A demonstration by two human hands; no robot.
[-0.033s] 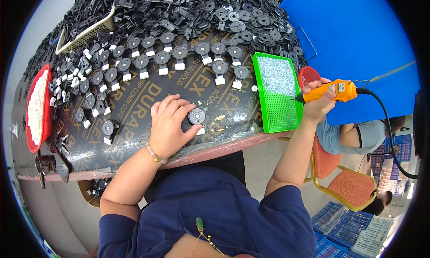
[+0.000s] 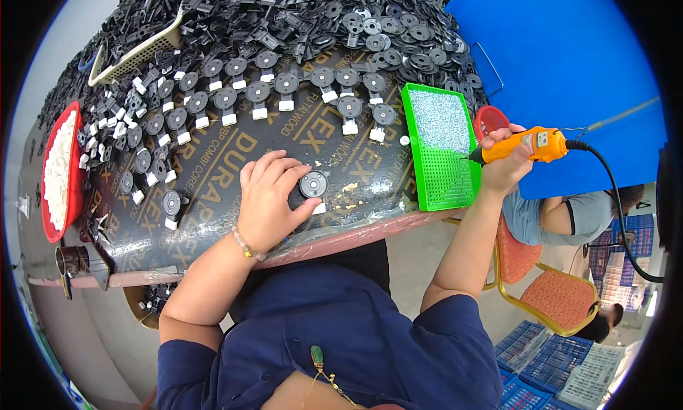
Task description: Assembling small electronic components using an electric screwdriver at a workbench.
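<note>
Dark desk (image 2: 206, 228) with gold lettering, near edge trimmed in pink. Heap of loose black parts (image 2: 270, 25) along the far edge, cream basket (image 2: 142, 50) in it toward the far left corner. Red basin (image 2: 74, 203) full of white pieces (image 2: 58, 171) by the left edge.

Left hand (image 2: 274, 196) resting just in from the near edge, around mid-length. Grip closed on a black disc part (image 2: 313, 185), index finger on one side, thumb on the other. Disc facing up, white block (image 2: 319, 208) poking out beside the thumb (beaded bracelet (image 2: 244, 245) on that wrist).

Right hand (image 2: 506, 166) off toward the right edge, grip wrapped round an orange power screwdriver (image 2: 530, 145). Held roughly level, bit pointing left over the green tray (image 2: 417, 161) near the right end of the near edge. Cannot tell about contact between bit and tray. Silver bits (image 2: 440, 114) covering the tray's far half, hole pattern showing in the near half. Red bowl (image 2: 492, 115) just beyond the driver.

Arc of similar disc parts with white ends (image 2: 257, 93) across the middle of the desk, well apart from the near edge except for a few at left.
</note>
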